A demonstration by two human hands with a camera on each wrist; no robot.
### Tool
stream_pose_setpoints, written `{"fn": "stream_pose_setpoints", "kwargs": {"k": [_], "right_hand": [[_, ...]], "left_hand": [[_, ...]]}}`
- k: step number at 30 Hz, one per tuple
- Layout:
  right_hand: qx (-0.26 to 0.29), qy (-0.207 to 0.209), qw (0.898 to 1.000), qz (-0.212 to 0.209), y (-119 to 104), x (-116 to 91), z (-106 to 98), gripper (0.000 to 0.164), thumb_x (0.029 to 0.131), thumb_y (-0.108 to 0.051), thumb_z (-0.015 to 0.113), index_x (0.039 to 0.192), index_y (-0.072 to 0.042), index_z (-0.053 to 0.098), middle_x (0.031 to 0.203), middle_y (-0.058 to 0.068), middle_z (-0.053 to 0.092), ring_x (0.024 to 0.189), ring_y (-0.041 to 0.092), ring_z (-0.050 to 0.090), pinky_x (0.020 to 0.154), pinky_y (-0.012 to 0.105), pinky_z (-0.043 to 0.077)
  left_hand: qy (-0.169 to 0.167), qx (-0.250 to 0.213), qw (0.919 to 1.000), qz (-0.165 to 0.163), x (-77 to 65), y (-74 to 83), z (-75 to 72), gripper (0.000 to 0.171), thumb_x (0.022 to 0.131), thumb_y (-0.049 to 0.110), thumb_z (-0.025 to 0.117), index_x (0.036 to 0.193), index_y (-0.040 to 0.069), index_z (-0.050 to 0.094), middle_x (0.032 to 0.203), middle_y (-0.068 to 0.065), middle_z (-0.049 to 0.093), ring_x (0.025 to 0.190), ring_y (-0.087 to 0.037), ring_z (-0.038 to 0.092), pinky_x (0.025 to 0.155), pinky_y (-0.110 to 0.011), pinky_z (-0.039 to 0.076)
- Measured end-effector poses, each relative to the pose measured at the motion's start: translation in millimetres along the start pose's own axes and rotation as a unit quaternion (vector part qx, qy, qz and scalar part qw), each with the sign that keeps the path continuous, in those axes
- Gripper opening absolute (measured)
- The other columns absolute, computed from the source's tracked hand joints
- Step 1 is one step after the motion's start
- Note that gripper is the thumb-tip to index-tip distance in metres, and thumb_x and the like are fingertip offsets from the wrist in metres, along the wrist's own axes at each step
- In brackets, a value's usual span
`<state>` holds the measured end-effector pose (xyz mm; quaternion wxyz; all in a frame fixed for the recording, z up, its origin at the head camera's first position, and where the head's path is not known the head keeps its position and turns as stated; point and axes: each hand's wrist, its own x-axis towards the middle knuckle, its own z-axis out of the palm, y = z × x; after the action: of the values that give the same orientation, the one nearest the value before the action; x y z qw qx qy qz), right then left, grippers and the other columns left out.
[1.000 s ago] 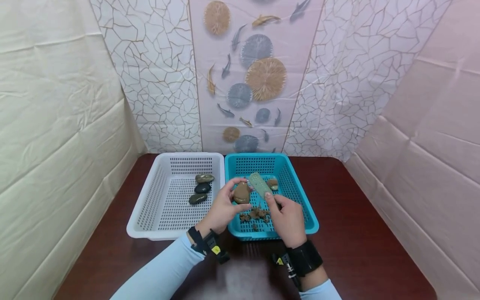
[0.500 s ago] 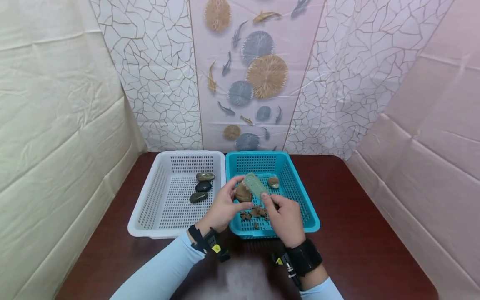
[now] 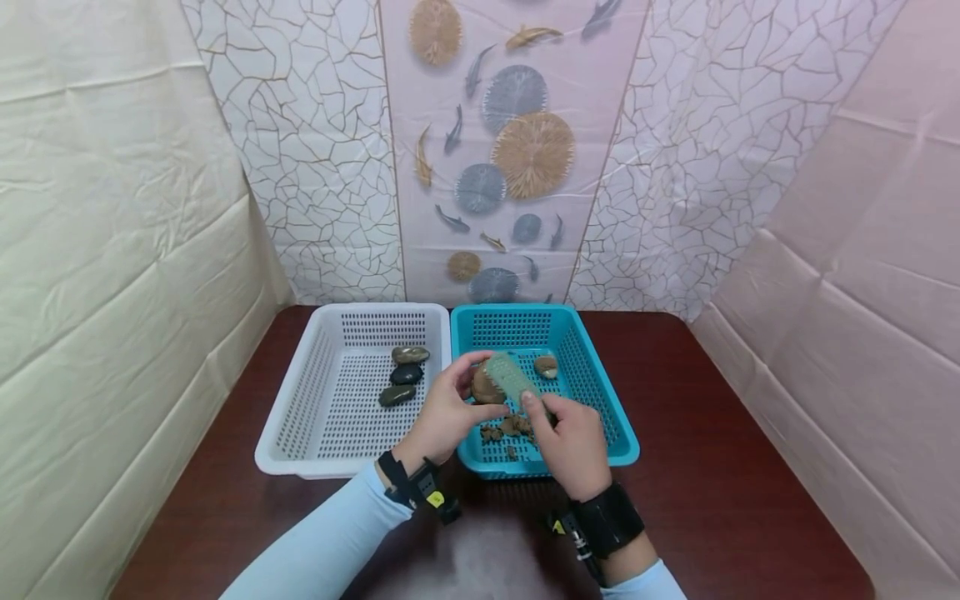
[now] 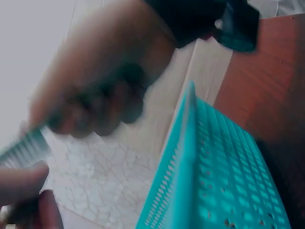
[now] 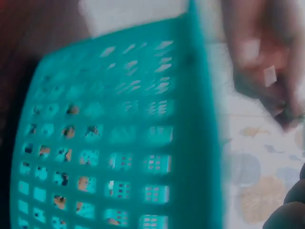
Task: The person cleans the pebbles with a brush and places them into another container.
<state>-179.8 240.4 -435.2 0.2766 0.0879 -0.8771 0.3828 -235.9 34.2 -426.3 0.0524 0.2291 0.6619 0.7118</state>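
Note:
Over the blue basket [image 3: 622, 450], my left hand [image 3: 442, 412] grips a brown, mud-coated stone [image 3: 485, 392] between thumb and fingers. My right hand [image 3: 576, 446] holds a pale green brush [image 3: 512, 379] by its handle, thumb along the top. The brush head overlaps the stone's right side, bristles facing it. Pale bristles [image 4: 26, 150] also show in the left wrist view, close to the fingers [image 4: 24, 186] of my left hand. In the right wrist view my left hand and stone are blurred.
Brown crumbly clumps [image 3: 516, 426] lie in the blue basket, with another muddy stone [image 3: 546, 367] farther back. A white basket [image 3: 281, 433] adjoins it on the left, holding a greenish stone [image 3: 410, 355], a black stone [image 3: 406, 374] and a dark stone [image 3: 397, 395]. A patterned curtain [image 3: 322, 167] hangs behind.
The brush has moved left from beside the stone to over its right side, then slightly down. My left hand keeps its grip on the stone, almost in place.

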Motion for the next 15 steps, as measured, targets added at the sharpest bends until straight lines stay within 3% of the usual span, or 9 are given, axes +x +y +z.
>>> {"fn": "stream_pose_setpoints", "kwargs": {"k": [6, 9, 12, 15], "right_hand": [[-0.051, 0.029, 0.998, 0.011, 11.1, 3.6, -1.2, 0.059, 0.114, -0.035, 0.065, 0.062, -0.021, 0.040, 0.056, -0.008, 0.026, 0.047, 0.013, 0.025, 0.048, 0.032, 0.024], [-0.043, 0.046, 0.998, -0.005, 9.0, 1.3, -1.7, 0.059, 0.113, -0.031, 0.067, 0.062, -0.021, 0.038, 0.056, -0.009, 0.025, 0.047, 0.011, 0.024, 0.047, 0.033, 0.023], [-0.025, 0.030, 0.999, -0.035, 3.3, -1.2, 0.5, 0.057, 0.112, -0.029, 0.068, 0.062, -0.022, 0.041, 0.056, -0.011, 0.027, 0.047, 0.008, 0.026, 0.046, 0.031, 0.026], [-0.031, 0.007, 0.999, -0.033, 2.7, 0.7, 2.9, 0.057, 0.113, -0.034, 0.066, 0.062, -0.023, 0.043, 0.055, -0.011, 0.030, 0.047, 0.008, 0.029, 0.048, 0.030, 0.028]], "left_hand": [[0.025, 0.026, 0.9993, 0.001, -0.7, -1.6, -0.3, 0.071, 0.089, -0.004, 0.090, 0.152, 0.017, 0.064, 0.125, -0.011, 0.069, 0.113, -0.027, 0.065, 0.097, -0.043, 0.054], [0.033, 0.029, 0.9990, -0.006, -1.0, -3.8, -1.5, 0.070, 0.088, -0.004, 0.090, 0.150, 0.017, 0.065, 0.122, -0.010, 0.067, 0.111, -0.025, 0.064, 0.095, -0.041, 0.054], [0.031, 0.021, 0.9993, -0.007, -1.2, -3.3, -1.5, 0.072, 0.087, -0.006, 0.090, 0.151, 0.017, 0.064, 0.122, -0.011, 0.068, 0.110, -0.026, 0.066, 0.093, -0.040, 0.057], [0.022, 0.010, 0.9997, -0.002, -0.6, -2.5, -0.6, 0.073, 0.087, -0.007, 0.089, 0.152, 0.015, 0.063, 0.127, -0.013, 0.070, 0.112, -0.029, 0.067, 0.093, -0.042, 0.059]]}}
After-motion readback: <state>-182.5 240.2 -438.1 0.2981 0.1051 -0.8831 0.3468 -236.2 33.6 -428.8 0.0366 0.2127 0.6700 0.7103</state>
